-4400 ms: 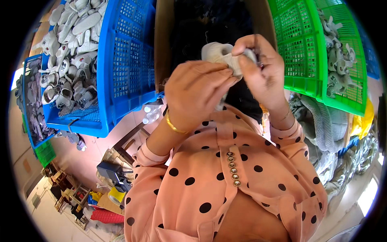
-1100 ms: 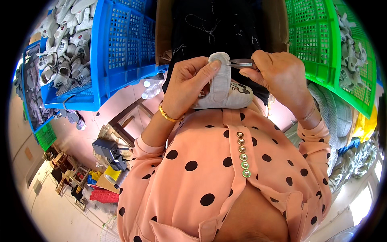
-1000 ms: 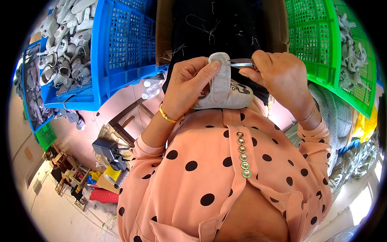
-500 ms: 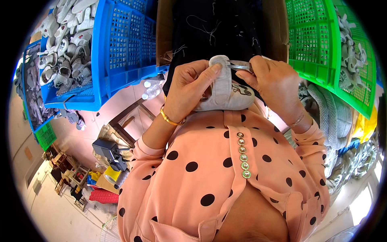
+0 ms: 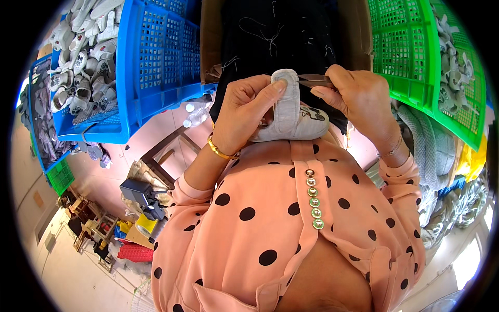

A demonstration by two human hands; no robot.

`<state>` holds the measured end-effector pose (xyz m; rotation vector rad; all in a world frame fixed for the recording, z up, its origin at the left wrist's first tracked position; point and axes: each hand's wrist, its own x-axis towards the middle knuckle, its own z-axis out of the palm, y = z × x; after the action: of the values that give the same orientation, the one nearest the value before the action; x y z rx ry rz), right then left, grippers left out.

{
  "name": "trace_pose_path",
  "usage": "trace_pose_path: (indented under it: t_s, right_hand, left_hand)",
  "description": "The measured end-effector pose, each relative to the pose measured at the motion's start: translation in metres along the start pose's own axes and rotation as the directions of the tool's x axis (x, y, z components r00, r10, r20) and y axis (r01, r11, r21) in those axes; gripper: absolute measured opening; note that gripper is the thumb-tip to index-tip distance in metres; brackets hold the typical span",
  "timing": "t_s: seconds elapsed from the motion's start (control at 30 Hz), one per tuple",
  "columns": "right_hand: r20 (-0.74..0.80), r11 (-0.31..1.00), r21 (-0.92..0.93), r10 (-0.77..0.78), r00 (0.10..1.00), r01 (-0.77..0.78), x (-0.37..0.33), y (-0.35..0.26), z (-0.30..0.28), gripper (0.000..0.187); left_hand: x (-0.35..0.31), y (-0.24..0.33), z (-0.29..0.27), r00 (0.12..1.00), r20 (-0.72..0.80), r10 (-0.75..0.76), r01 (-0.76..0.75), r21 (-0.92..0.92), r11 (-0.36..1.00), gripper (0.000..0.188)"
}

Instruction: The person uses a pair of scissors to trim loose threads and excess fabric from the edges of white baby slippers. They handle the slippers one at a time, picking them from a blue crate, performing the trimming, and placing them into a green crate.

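My left hand (image 5: 240, 110) pinches the raised strap of a small pale grey cloth shoe (image 5: 306, 127) between thumb and fingers. The shoe lies against the front of my shirt, with a dark printed figure on its toe at the right. In my right hand (image 5: 364, 99), closed round the handle, is a small pair of metal thread snips (image 5: 318, 81). Their thin tips point left and come close to the edge of the strap; I cannot tell whether they touch it. My left fingers partly hide the shoe's opening.
A blue crate (image 5: 127, 104) at the left holds many similar shoes. On the right stands a green crate (image 5: 431, 99) with more shoes. Loose threads (image 5: 265, 37) lie on the black cloth over my lap, between cardboard sides (image 5: 211, 47). Plastic bottles (image 5: 195, 115) stand at the left.
My right hand has moved slightly up and right, drawing the snips back from the strap. The left hand and shoe have hardly moved.
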<state>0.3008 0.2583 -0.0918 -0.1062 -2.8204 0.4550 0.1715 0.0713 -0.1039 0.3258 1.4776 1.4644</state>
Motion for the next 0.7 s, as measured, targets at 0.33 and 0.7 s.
trace_pose_path:
  t_s: [0.33, 0.7]
  right_hand:
    - [0.130, 0.997, -0.056, -0.046, 0.990, 0.053, 0.0036, 0.0031, -0.0075, 0.035]
    - [0.135, 0.988, -0.103, -0.099, 0.986, 0.114, 0.0092, 0.0014, -0.0097, 0.042]
  left_hand:
    - [-0.0004, 0.0063, 0.0002, 1.000, 0.020, -0.013, 0.013, -0.009, 1.000, 0.029]
    - [0.0006, 0.0037, -0.0012, 0.999, 0.026, 0.025, -0.025, 0.012, 1.000, 0.029]
